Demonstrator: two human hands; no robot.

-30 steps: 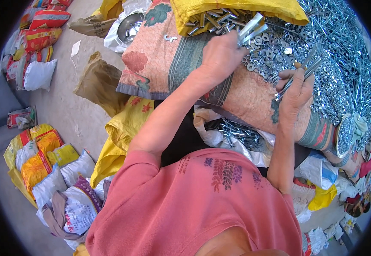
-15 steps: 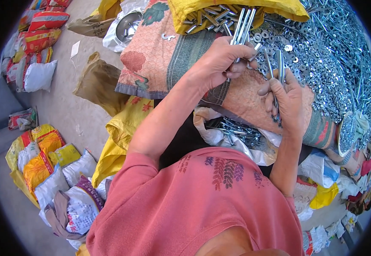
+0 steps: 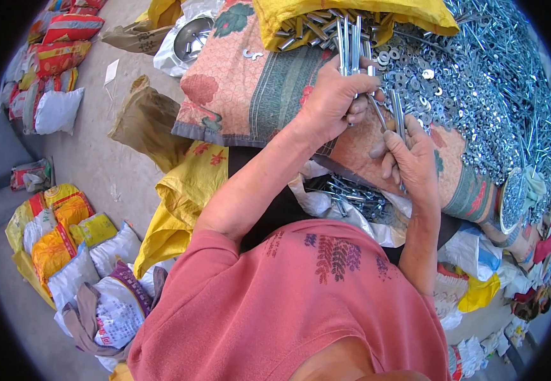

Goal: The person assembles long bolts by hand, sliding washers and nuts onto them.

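Note:
My left hand (image 3: pixel 331 101) is closed around a bundle of shiny metal rods (image 3: pixel 349 46), which point up and away from me. Close by on its right, my right hand (image 3: pixel 417 160) pinches a few more slim metal rods (image 3: pixel 396 109). One of these leans toward my left fingertips; whether it touches them I cannot tell. The lower ends of both bundles are partly hidden by my fingers. Beneath both hands lies a patterned pink and green quilt (image 3: pixel 275 95). Just beyond them, a yellow sack (image 3: pixel 351 16) lies open with short metal tubes (image 3: pixel 310 30) inside.
Loose washers (image 3: pixel 437 86) and a heap of long bolts (image 3: pixel 510 70) cover the right side. More metal pieces sit in a white bag (image 3: pixel 358 198) before my body. A metal bowl (image 3: pixel 190 39) stands far left. Filled sacks (image 3: pixel 66 244) line the floor at left.
My right hand has moved left, bringing its rods closer to my left hand. My left hand has shifted slightly left and its rods stand more upright. Both keep their hold.

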